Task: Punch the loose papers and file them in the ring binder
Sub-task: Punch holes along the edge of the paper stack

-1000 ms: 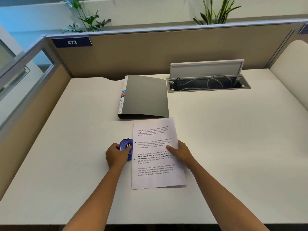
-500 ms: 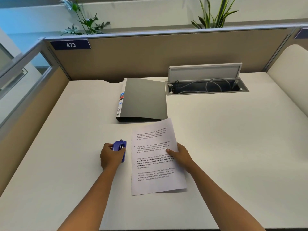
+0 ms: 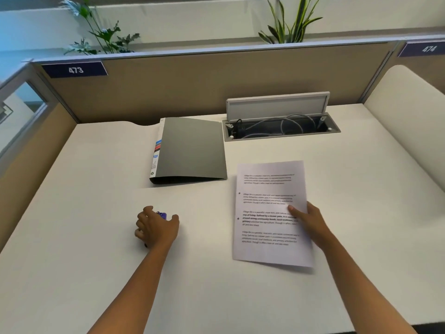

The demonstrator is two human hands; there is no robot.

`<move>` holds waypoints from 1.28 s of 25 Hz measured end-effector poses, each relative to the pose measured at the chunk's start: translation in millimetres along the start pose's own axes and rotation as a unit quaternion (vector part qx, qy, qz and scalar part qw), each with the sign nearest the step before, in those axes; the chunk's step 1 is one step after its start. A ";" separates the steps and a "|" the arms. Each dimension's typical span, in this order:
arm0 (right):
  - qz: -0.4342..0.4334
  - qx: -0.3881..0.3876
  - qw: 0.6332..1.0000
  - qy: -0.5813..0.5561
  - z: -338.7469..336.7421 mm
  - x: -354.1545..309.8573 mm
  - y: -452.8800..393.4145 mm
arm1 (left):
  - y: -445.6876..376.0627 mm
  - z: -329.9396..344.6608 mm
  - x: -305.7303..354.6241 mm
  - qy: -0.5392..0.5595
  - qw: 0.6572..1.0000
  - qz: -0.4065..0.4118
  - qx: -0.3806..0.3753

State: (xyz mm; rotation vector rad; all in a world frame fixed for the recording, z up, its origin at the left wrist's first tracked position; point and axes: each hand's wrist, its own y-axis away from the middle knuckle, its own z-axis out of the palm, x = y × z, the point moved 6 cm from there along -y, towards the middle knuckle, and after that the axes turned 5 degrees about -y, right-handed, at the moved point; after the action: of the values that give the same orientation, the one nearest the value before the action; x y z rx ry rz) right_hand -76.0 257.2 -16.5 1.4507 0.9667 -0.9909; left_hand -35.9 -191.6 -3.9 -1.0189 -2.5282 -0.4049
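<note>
A grey ring binder (image 3: 192, 150) lies closed at the back of the white desk (image 3: 84, 213), its labelled spine facing left. The printed papers (image 3: 267, 213) lie to the right of it, with two punched holes along their left edge. My right hand (image 3: 310, 222) holds the papers at their right edge, thumb on top. My left hand (image 3: 156, 227) grips the small purple hole punch (image 3: 163, 215) on the desk, well left of the papers; the hand hides most of the punch.
An open cable tray (image 3: 281, 126) with grey cables and a raised lid sits behind the papers. Tan partition panels (image 3: 216, 80) wall the desk at the back and left. A cream curved divider (image 3: 409, 121) borders the right side.
My right hand has slid the papers to the right, away from the punch. My left hand has pulled the punch left and toward me, and now covers it.
</note>
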 end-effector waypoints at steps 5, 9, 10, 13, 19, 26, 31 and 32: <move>0.015 0.059 0.994 0.086 -88.9 -8.4 -18.1 | 3.1 7.6 -13.8 -0.045 0.999 -0.013 0.005; 0.045 0.057 0.975 0.209 -114.1 -7.3 -30.6 | 4.1 8.2 -15.9 -0.053 0.998 -0.017 0.007; 0.048 0.064 0.968 0.236 -115.7 -8.9 -32.2 | 3.9 8.0 -15.3 -0.052 0.998 -0.018 0.008; 0.055 0.109 0.958 0.260 -118.7 -8.9 -35.0 | 3.8 7.1 -16.6 -0.047 0.999 -0.022 0.008; 0.031 0.231 0.916 0.327 -103.9 -13.3 -24.0 | 6.8 3.6 -28.6 0.088 0.996 -0.003 0.026; -0.228 0.126 0.899 0.352 83.2 -38.8 -23.3 | 15.4 -4.9 -42.9 0.173 0.984 0.015 0.028; -0.203 -0.023 0.900 0.386 172.3 -5.9 -50.5 | 5.0 -14.2 -46.4 0.145 0.989 0.034 0.020; -0.190 -0.030 0.904 0.382 178.7 -2.0 -57.3 | 3.3 -16.5 -48.3 0.158 0.987 0.021 0.021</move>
State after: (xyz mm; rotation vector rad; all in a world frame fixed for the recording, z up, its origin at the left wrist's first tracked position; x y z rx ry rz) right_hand -143.3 84.5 -46.0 1.6632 1.8878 -0.6305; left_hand 2.4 -224.8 -10.7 -0.9107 -2.2190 -0.4599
